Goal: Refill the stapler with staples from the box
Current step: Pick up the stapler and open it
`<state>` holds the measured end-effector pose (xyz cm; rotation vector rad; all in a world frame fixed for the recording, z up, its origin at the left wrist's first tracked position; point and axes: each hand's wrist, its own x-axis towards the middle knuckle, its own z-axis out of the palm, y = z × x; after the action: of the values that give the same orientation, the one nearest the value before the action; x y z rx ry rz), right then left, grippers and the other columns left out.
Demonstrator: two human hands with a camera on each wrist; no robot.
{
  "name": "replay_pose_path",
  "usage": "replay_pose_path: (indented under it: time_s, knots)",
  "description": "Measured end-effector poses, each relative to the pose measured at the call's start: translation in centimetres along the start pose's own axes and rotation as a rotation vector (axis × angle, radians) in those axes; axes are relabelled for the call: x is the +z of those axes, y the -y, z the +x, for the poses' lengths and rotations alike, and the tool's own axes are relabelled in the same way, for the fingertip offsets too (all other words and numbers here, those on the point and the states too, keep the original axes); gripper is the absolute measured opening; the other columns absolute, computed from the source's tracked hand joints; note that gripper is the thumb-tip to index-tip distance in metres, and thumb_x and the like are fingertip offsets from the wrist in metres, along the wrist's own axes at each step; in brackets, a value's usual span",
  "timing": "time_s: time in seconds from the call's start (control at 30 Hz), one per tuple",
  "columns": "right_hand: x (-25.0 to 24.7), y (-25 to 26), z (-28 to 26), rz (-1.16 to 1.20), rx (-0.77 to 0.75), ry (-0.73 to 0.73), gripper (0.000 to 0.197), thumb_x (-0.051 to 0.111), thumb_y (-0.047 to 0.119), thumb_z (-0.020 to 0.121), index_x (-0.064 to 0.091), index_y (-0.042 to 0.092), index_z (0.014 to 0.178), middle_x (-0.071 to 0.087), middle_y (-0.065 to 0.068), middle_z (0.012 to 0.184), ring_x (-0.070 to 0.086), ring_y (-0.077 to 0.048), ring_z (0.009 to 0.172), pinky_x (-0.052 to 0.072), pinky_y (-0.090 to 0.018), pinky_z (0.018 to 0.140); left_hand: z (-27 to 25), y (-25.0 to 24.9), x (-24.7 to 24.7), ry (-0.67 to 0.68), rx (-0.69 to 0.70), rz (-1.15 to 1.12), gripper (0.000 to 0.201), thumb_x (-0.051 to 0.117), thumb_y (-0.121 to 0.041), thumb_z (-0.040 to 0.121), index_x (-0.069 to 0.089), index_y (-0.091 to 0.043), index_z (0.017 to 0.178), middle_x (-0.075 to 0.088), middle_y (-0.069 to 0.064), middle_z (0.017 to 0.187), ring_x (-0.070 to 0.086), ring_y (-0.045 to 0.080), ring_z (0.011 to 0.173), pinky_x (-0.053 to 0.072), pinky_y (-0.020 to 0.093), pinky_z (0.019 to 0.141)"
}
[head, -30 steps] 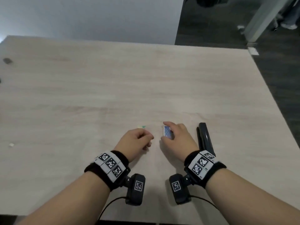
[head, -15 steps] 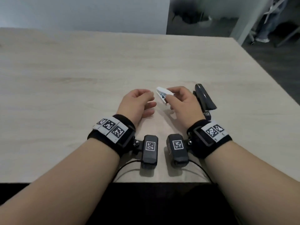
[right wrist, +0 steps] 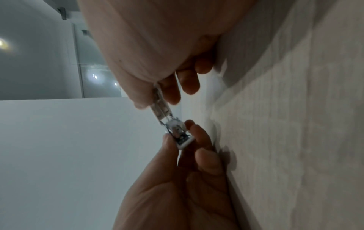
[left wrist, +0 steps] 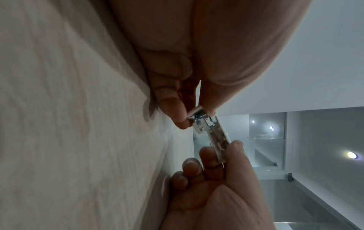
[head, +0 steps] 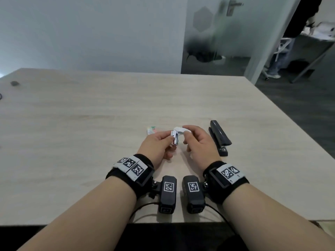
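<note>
A small white staple box hangs above the table between both hands, partly pulled apart. My left hand pinches its shiny inner end between thumb and forefinger. My right hand pinches the white outer part, which the right wrist view shows as a thin sleeve under the thumb. The black stapler lies closed on the table just right of my right hand, untouched.
A small green and red scrap lies on the table just beyond my left hand. A dark small object sits at the far left. The table's right edge runs close past the stapler. A person stands far right.
The right hand lifted the box off the table and the left hand has come over and pinched its other end. The box now shows two parts drawn apart. The stapler stays put.
</note>
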<state>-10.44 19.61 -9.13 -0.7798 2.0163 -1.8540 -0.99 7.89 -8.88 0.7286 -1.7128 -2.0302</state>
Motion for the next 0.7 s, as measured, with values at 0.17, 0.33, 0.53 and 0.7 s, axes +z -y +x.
replay_pose_path:
  time_s: [0.17,0.33,0.53,0.7]
  knots:
    - [-0.2,-0.5,1.7,0.042,0.018,-0.156,0.011,0.055,0.029,0.104,0.066,0.029,0.103,0.053,0.001,0.069,0.047,-0.01,0.055,0.042,-0.03,0.06,0.1,0.0,0.3,0.089,-0.03,0.132,0.025,0.05,-0.008,0.102,0.074,-0.012,0.11,0.064,0.011,0.081,0.054,0.011,0.054,0.042,0.023,0.042]
    - [0.2,-0.7,3.4,-0.099,0.034,-0.113,0.012,0.059,0.034,0.101,0.067,0.025,0.099,0.063,0.004,0.074,0.054,-0.013,0.061,0.045,-0.03,0.065,0.2,-0.2,0.3,0.098,-0.055,0.094,0.026,0.048,-0.009,0.103,0.064,-0.014,0.122,0.071,0.015,0.089,0.062,0.015,0.059,0.045,0.023,0.044]
    - [0.1,-1.1,5.2,-0.291,0.125,0.007,0.018,0.067,0.04,0.091,0.073,0.025,0.099,0.074,0.002,0.089,0.069,-0.021,0.079,0.059,-0.043,0.084,0.2,0.3,0.5,0.06,-0.039,0.192,0.034,0.075,-0.016,0.087,0.064,-0.016,0.12,0.072,0.006,0.086,0.062,0.016,0.061,0.044,0.027,0.049]
    - [-0.3,-0.3,5.4,-0.33,0.159,0.045,0.005,0.068,0.029,0.09,0.071,0.025,0.09,0.076,-0.002,0.083,0.071,-0.027,0.077,0.06,-0.045,0.085,-0.9,-1.4,1.3,0.066,0.104,0.561,0.038,0.072,-0.02,0.086,0.064,-0.028,0.121,0.064,-0.004,0.104,0.065,0.012,0.078,0.049,0.022,0.068]
